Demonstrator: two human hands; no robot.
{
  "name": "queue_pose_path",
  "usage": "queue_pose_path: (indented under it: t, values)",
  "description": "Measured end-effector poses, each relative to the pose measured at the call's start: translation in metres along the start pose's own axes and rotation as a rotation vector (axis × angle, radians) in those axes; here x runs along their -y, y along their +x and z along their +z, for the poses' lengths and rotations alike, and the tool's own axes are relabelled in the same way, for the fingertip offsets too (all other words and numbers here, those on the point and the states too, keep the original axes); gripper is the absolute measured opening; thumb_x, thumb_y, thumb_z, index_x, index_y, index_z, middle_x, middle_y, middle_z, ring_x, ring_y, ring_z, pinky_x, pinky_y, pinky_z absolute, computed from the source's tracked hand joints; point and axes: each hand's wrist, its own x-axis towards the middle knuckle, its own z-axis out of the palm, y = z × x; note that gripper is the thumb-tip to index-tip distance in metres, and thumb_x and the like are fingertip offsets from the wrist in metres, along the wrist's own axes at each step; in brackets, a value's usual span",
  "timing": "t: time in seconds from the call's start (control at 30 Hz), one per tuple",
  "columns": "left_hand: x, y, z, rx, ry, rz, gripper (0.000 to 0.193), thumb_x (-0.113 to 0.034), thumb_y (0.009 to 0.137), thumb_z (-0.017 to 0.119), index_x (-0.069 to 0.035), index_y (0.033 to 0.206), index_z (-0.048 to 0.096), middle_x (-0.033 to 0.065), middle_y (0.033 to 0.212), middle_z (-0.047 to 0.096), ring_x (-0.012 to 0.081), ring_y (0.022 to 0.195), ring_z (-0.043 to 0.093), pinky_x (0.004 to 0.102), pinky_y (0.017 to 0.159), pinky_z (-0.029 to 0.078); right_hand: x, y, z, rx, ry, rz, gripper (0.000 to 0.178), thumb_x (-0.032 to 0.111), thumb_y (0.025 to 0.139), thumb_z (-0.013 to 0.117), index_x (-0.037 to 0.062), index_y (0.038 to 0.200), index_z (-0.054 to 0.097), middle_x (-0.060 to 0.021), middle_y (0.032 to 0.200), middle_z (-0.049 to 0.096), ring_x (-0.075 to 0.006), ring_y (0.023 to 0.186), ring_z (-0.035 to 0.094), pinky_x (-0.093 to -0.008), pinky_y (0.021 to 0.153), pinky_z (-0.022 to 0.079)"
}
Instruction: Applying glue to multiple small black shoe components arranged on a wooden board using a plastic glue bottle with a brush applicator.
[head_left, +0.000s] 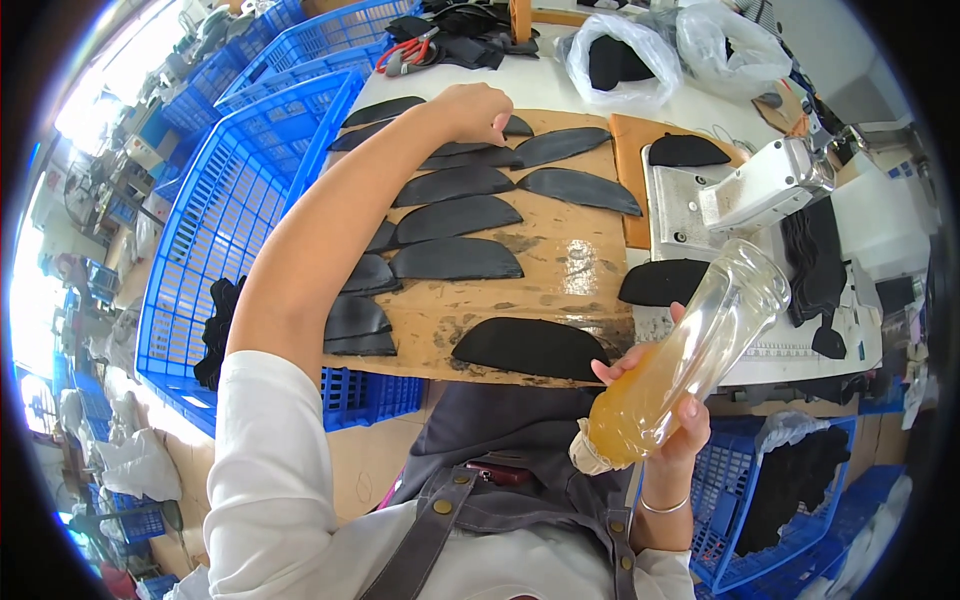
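My right hand (680,420) is wrapped round a clear plastic bottle (690,350) part filled with amber liquid. The bottle is tilted, its tape-wrapped mouth (590,450) pointing down toward my apron. My left arm reaches across the board, and my left hand (472,112) is closed at the far edge, beside a black curved piece (517,127). What its fingers hold, if anything, is hidden. Several glossy black half-moon pieces (457,259) lie in overlapping rows on the brown board (560,260). A matte black half-moon piece (530,346) rests alone at the near edge.
A white sewing machine (765,185) stands to the right, with dark pieces (665,283) around its bed. Blue crates (235,200) line the left side; another crate (715,500) sits lower right. Red-handled scissors (408,52) and plastic bags (620,60) are at the back.
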Motion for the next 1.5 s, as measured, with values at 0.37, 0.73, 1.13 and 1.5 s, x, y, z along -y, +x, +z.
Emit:
queue_pose_path:
  t: [0.37, 0.73, 1.13, 1.5]
  values:
    - [0.015, -0.001, 0.022, -0.205, -0.154, -0.004, 0.026, -0.028, 0.076, 0.068, -0.011, 0.091, 0.056, 0.0066, 0.085, 0.064, 0.0272, 0.086, 0.06, 0.0388, 0.073, 0.046, 0.001, 0.0, 0.005, -0.045, -0.004, 0.01, 0.094, 0.035, 0.067, 0.067, 0.0029, 0.139, 0.017, -0.0225, 0.095, 0.055, -0.0274, 0.091, 0.06, -0.0458, 0.09, 0.047]
    - [0.013, -0.006, 0.027, -0.228, -0.194, -0.02, 0.019, -0.026, 0.075, 0.067, -0.011, 0.083, 0.061, 0.0057, 0.087, 0.064, 0.026, 0.087, 0.059, 0.0381, 0.075, 0.046, 0.001, -0.001, 0.007, -0.05, -0.001, 0.009, 0.094, 0.035, 0.067, 0.067, 0.0036, 0.139, 0.017, -0.0224, 0.095, 0.055, -0.0281, 0.091, 0.059, -0.0459, 0.09, 0.047]
    - [0.018, -0.008, 0.03, -0.299, -0.218, 0.02, 0.022, -0.03, 0.075, 0.068, -0.01, 0.076, 0.06, 0.0064, 0.081, 0.059, 0.0271, 0.086, 0.057, 0.038, 0.075, 0.044, 0.0, -0.001, 0.007, -0.061, -0.024, 0.003, 0.093, 0.036, 0.067, 0.067, 0.0031, 0.139, 0.018, -0.0225, 0.096, 0.055, -0.029, 0.091, 0.06, -0.0456, 0.09, 0.048]
    - [0.014, -0.025, 0.033, -0.519, 0.062, -0.06, 0.026, -0.029, 0.086, 0.056, -0.006, 0.076, 0.058, 0.0124, 0.076, 0.059, 0.032, 0.072, 0.057, 0.0401, 0.066, 0.045, -0.001, -0.003, 0.006, -0.015, -0.067, 0.002, 0.092, 0.04, 0.071, 0.063, 0.0088, 0.142, 0.013, -0.0183, 0.095, 0.055, -0.029, 0.089, 0.061, -0.0495, 0.09, 0.047]
